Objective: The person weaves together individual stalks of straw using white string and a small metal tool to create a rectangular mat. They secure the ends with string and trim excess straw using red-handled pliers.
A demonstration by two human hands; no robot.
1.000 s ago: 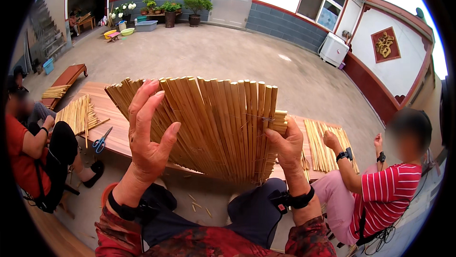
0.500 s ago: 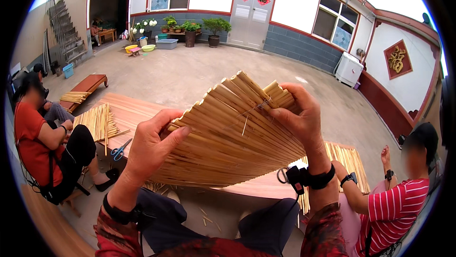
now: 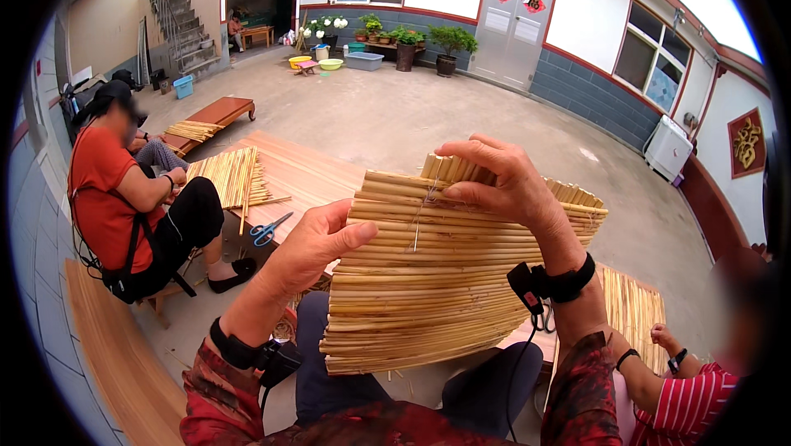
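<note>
In front of me I hold up a mat of straw-coloured reed stalks (image 3: pixel 428 281), bound side by side, its stalks running nearly level. My left hand (image 3: pixel 317 252) grips its left edge, thumb on the near face. My right hand (image 3: pixel 503 182) is closed on the top edge, where part of the mat folds back behind. Near that hand, a thin thread (image 3: pixel 427 199) crosses the upper stalks, and a slim pale needle-like piece (image 3: pixel 416 233) hangs below it. Some fingers of both hands are hidden behind the mat.
Blue-handled scissors (image 3: pixel 265 232) lie at the edge of a low wooden table (image 3: pixel 305 170). At left, a seated person in orange (image 3: pixel 107 174) handles another reed mat (image 3: pixel 227 178). A person in red stripes (image 3: pixel 688 392) sits at right, beside more reed stalks (image 3: pixel 630 302).
The mat has been turned and lowered, from a slanted fan to nearly level stalks facing me. My right hand has shifted along its top edge. My view has swung left.
</note>
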